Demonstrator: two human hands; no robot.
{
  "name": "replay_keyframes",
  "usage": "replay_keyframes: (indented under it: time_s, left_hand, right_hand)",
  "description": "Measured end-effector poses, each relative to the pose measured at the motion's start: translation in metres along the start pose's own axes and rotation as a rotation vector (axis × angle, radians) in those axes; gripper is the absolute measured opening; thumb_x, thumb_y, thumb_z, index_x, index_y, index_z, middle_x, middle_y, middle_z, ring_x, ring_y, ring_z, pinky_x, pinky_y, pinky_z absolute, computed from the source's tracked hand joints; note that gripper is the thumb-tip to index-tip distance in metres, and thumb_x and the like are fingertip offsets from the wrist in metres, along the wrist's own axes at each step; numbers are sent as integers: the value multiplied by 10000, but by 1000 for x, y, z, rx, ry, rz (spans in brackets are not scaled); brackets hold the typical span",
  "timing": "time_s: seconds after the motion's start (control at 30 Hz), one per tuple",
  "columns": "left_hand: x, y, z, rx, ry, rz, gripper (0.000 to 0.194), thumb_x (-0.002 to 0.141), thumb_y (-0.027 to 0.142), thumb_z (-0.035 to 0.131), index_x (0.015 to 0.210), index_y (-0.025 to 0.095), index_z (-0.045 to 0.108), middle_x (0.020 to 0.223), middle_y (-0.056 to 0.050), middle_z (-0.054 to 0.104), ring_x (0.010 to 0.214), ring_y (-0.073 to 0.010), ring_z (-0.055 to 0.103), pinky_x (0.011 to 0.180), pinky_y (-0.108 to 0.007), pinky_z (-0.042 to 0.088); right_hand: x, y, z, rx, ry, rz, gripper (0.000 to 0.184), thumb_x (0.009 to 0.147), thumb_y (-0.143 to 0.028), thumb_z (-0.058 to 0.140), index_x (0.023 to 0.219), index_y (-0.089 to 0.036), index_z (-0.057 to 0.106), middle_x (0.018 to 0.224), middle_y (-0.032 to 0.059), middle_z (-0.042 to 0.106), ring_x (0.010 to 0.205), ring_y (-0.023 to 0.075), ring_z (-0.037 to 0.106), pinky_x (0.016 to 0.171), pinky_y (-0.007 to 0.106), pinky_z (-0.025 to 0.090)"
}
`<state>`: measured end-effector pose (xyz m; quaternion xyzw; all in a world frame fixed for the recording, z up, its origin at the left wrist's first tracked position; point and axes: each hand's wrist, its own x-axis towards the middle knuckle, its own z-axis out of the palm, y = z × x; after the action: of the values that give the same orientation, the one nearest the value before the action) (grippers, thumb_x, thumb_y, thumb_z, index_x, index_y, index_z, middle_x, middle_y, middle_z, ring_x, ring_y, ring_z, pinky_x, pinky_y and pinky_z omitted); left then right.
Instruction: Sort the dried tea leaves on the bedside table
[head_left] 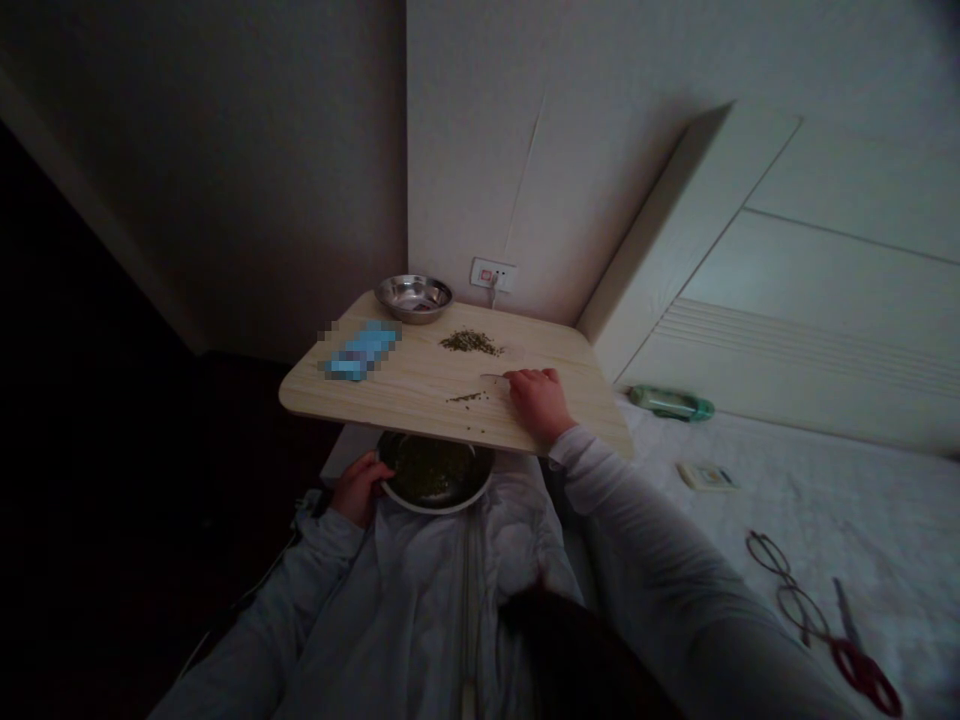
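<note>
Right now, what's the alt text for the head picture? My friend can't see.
The right hand holds a thin grey tool over a pale wooden tabletop scattered with small green grains; the left hand grips a dark round bowl below its near edge.

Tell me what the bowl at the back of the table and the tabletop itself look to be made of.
The bowl looks like thin polished metal, likely stainless steel: it is silvery, with bright highlights and dark reflections inside. The tabletop has a pale, smooth, wood-grained surface; it could be real wood or a printed laminate over board, and the picture does not settle which.
</note>
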<state>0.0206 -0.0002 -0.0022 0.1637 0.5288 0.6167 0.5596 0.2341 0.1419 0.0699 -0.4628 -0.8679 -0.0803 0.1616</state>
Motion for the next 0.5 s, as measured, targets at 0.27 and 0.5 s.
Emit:
replay_keyframes:
  time_s: [0.27,0.5]
  left_hand:
    - [-2,-2,6,50,-59,-24,128,408,121,526,532,147,507,431,53,482,446,-103,464,439,-219,337]
    - [-2,-2,7,81,-62,-27,143,402,134,532,544,150,522,383,63,440,424,-113,458,431,-233,335]
  right_hand:
    - [-6,35,-1,336,86,232,291,696,-240,329,922,-164,496,759,37,572,628,106,486,597,234,344]
    - [-2,41,6,521,72,337,289,655,-239,367,875,-140,526,694,34,571,576,88,483,572,224,370]
